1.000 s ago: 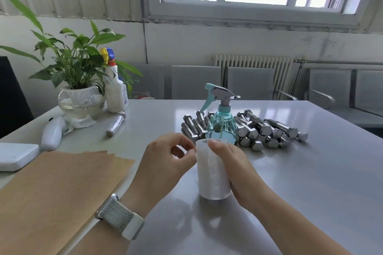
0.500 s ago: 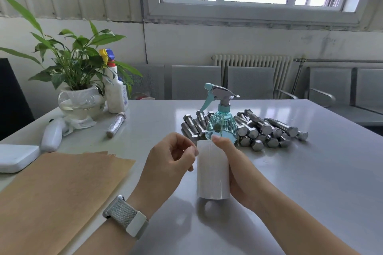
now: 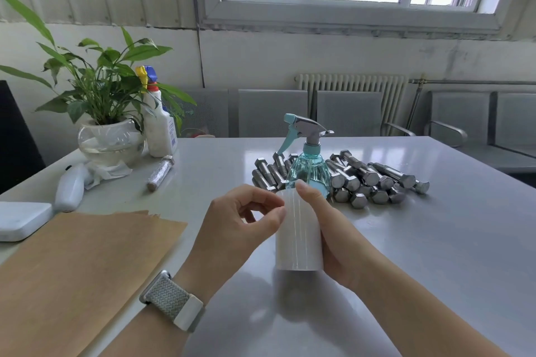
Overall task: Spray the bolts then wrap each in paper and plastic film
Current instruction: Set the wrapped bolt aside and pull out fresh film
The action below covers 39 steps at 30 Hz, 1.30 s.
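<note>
Nearest, left of the fingers: brown wrapping paper (image 3: 78, 264) laid flat, ready for a bolt. Between the hands, roll of plastic film (image 3: 298, 233) held upright, just off the table it seems, right hand (image 3: 327, 238) curled round its far side to steady it, left hand (image 3: 246, 229) with thumb and forefinger pinched at its upper edge, probably picking for the loose end. Just beyond the fingertips, teal spray bottle (image 3: 309, 165) upright before the heaped bolts (image 3: 374, 180), unwrapped; farther left, one wrapped bolt (image 3: 160, 172).

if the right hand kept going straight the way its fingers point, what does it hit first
Probably the teal spray bottle: the right hand, gripping the film roll, points away toward it, with the bolts behind. Depth is hard to judge.
</note>
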### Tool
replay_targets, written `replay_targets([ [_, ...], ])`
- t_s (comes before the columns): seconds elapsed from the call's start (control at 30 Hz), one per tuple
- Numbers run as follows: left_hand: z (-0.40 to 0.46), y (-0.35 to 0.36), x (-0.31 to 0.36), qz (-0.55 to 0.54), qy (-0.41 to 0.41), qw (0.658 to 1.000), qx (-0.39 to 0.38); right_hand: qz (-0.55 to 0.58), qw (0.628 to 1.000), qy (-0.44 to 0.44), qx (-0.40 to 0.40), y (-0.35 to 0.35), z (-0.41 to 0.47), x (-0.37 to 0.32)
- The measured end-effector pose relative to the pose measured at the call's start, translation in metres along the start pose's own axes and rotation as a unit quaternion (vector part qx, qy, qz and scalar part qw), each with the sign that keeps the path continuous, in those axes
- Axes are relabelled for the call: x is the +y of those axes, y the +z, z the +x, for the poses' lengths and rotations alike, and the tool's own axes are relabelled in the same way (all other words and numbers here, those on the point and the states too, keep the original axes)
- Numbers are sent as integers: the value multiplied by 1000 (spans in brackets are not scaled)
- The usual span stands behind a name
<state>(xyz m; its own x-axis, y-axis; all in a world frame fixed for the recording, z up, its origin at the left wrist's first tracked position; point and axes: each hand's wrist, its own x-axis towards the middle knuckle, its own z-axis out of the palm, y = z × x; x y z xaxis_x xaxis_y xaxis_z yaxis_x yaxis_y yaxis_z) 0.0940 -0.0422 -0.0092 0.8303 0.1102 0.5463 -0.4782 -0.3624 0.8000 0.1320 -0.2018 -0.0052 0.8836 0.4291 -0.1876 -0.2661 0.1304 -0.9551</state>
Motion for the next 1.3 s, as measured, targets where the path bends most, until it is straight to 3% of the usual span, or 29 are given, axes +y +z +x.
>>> replay_targets([
  [0.17,4,-2,-1,-158,-110,981,-1,-11,1000,-21,-12,-1,-1,0],
  [0.3,7,-4,-6,-168,-219,961,-32,-30,998,-57,9,1,-1,3],
  [0.4,7,-4,-9,-192,-251,947,-54,-47,994,-73,66,4,0,5],
  [0.53,3,5,-9,-130,-175,976,-20,-48,990,-83,104,8,1,6],
  [0.63,-1,18,-10,-81,-111,989,54,16,996,-61,62,14,-1,9],
  [0.73,2,19,-15,-79,-122,982,119,92,994,-44,-26,16,-4,8],
  [0.83,6,14,-19,-106,-132,973,157,96,991,-50,-73,18,-3,8],
  [1.07,7,17,-15,-173,-131,964,150,84,988,-75,-110,19,-3,11],
  [1.3,6,9,-14,53,-20,985,160,65,989,-97,-89,20,-3,15],
])
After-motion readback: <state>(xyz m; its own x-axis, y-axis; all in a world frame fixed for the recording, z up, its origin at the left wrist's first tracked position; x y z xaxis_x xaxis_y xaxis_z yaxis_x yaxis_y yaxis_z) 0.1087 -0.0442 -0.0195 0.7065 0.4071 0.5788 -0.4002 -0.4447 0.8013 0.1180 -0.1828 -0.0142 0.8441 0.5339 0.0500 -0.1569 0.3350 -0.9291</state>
